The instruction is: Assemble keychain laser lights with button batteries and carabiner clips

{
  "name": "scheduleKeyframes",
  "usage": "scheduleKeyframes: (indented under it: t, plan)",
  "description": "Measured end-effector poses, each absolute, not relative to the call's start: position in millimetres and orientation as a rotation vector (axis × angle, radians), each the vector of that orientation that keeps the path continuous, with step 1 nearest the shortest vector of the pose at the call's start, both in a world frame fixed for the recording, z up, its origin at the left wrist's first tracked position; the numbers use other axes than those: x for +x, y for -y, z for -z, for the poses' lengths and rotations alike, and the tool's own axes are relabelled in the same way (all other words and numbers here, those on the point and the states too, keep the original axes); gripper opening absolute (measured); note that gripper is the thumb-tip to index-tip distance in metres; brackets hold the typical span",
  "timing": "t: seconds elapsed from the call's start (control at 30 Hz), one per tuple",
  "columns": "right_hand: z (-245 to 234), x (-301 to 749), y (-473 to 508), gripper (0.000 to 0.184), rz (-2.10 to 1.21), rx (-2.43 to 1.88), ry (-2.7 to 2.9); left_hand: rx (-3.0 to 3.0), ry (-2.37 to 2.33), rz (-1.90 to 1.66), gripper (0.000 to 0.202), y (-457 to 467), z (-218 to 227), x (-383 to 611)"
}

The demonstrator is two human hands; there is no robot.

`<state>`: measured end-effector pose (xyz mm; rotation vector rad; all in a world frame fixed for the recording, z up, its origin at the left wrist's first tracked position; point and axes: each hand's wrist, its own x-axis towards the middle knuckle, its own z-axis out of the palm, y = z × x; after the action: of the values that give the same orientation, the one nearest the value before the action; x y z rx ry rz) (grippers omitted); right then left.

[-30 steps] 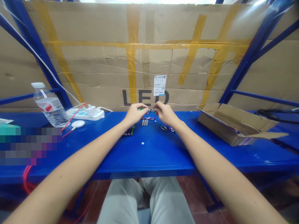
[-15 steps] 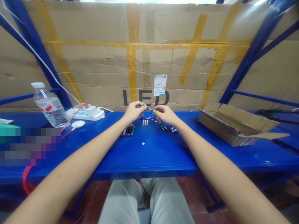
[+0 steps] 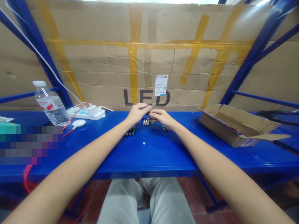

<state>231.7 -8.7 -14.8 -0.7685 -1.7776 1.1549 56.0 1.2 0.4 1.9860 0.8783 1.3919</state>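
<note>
Both my hands meet over the far middle of the blue bench. My left hand pinches the top of a small green pen-like stick that now stands nearly upright. My right hand is closed on its lower end, fingers pressed together. Just below the hands lies a small cluster of silver button cells. A few coloured sticks lie by my left wrist. Small coloured carabiner clips lie under my right wrist, partly hidden.
An open cardboard box sits at the right. At the left stand a water bottle, a white power strip with red and white cables, and a white puck. A taped cardboard wall marked LED closes the back.
The green stick went from lying level between my hands to tilted, then nearly upright. My right hand dropped lower and moved left toward the button cells.
</note>
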Motion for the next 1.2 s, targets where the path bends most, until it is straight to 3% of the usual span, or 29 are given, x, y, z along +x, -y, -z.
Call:
scheduleKeyframes:
  t: [0.4,0.7,0.9,1.2]
  plan:
    - [17.3,230.1,8.6,0.026,-1.375,-0.679,1.610,1.709,-0.835,-1.334,0.021,6.6,-0.6,63.4]
    - [6.7,235.2,17.8,0.019,-1.380,-0.777,1.786,1.433,-0.644,-1.218,0.076,-4.9,-3.9,51.9]
    - [5.1,237.4,17.1,0.024,-1.158,-0.914,1.894,1.445,-0.624,-1.197,0.083,-9.0,-2.0,43.1]
    - [8.1,239.5,12.7,0.029,-1.127,-0.949,1.928,1.292,-0.497,-1.121,0.084,-14.4,4.8,43.9]
